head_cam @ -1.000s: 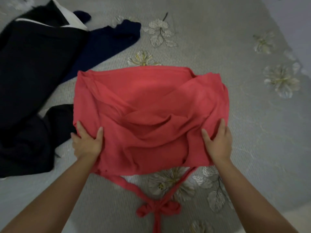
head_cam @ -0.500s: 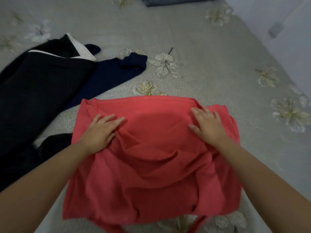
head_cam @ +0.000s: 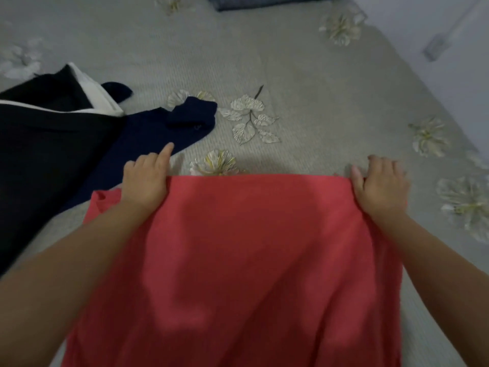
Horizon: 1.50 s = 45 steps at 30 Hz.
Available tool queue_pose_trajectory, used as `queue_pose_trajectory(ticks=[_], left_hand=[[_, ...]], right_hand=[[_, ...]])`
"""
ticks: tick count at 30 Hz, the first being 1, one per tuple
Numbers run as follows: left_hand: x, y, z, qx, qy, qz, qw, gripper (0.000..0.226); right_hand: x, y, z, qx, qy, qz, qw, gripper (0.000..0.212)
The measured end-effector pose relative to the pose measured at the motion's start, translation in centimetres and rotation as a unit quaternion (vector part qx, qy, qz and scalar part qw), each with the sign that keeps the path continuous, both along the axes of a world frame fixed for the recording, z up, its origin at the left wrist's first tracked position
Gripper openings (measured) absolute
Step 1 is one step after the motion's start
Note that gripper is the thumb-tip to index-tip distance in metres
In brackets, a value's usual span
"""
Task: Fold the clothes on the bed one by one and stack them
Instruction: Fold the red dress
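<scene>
Stretching across the near part of the bed [head_cam: 304,83], the red cloth [head_cam: 238,260] runs from the bottom edge of the view up to a straight far edge, and both hands hold that edge at its corners. The left hand [head_cam: 145,181] sits on the cloth's far left corner, thumb tucked under the edge and fingers curled, with the index finger pointing out past the cloth toward the navy garment [head_cam: 148,139]. The right hand [head_cam: 381,186] grips the cloth's far right corner, fingers bent over the edge and thumb lying along it. A small flap of the cloth shows left of the left wrist.

Half a second ago both hands lay flat on the rumpled middle of the cloth; now they are at its far corners and the cloth lies smooth and taut between them. A second ago they held its near edge, with a tied string hanging below.

Left of the cloth lies the navy garment, and beyond that a black garment [head_cam: 47,144] with a white piece [head_cam: 92,94] at its far side. Far beyond the cloth, at the top of the view, lies a folded grey-blue item [head_cam: 264,1].
</scene>
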<state>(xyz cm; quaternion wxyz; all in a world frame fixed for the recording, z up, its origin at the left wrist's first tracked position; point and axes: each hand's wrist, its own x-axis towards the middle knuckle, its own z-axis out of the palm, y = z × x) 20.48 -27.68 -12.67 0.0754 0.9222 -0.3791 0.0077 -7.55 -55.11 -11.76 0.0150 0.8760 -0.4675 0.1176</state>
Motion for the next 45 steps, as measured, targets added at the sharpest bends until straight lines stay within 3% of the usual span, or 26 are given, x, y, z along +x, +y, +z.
queue_pose_trajectory(ticks=[5,9,13,18,21,25,28,35,39,45], left_hand=[[-2.2,0.8,-1.5,-0.021,-0.001,-0.031,0.999,0.053],[-5.7,4.8,-2.8,0.049,0.036,-0.125,0.99,0.063],[-7.3,9.1,-2.5,0.089,0.078,-0.02,0.993,0.076],[-11.3,14.9,-1.1,0.072,0.112,0.091,0.987,0.078],[-14.5,18.6,-0.5,0.055,0.174,0.191,0.965,0.075],[-17.4,21.5,-0.4,-0.008,0.249,0.267,0.931,0.071],[-17.7,21.9,-0.5,-0.016,0.27,0.253,0.929,0.069],[-18.5,24.6,0.6,0.018,0.243,0.184,0.952,0.072],[-23.6,28.2,1.9,0.018,0.259,0.161,0.952,0.072],[-32.6,34.0,2.9,0.108,0.301,0.137,0.937,0.076]], right_hand=[[-0.5,1.7,-2.7,0.017,0.033,0.009,0.999,0.062],[-0.8,8.8,-1.9,0.065,0.01,0.074,0.995,0.061],[-2.8,18.6,-1.9,0.092,-0.029,0.145,0.985,0.054],[-5.7,27.9,-1.9,0.153,-0.065,0.135,0.977,0.049],[-7.7,32.5,-1.8,0.151,-0.08,0.143,0.975,0.054],[-8.8,36.5,-3.4,0.1,-0.03,0.167,0.98,0.059],[-8.0,36.2,-5.4,0.058,0.008,0.161,0.985,0.062],[-7.5,33.8,-3.6,0.002,-0.05,0.2,0.979,0.075],[-12.4,36.5,-1.3,-0.004,-0.06,0.19,0.98,0.074],[-22.6,42.2,-0.4,0.026,-0.055,0.165,0.984,0.073]])
